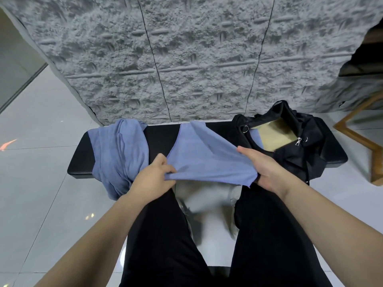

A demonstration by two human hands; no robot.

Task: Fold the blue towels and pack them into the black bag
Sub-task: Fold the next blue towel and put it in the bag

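Both hands [154, 175] [263, 168] grip one blue towel [207, 158] — black bag [290, 137] contents perhaps partly hidden.

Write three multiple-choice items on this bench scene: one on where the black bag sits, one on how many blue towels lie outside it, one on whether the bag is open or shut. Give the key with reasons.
1. Where is the black bag on the bench?
A. At its left end
B. At its right end
C. On the floor under it

2. How many blue towels are seen outside the bag?
A. Two
B. Four
C. None

3. What state is the bag in?
A. Zipped shut
C. Folded flat
B. Open at the top

Key:
1 B: the bag sits at the right end, beside the right hand.
2 A: a bunched towel lies at the left; a spread towel is held by the left hand and the right hand.
3 B: its mouth gapes and the tan lining shows.
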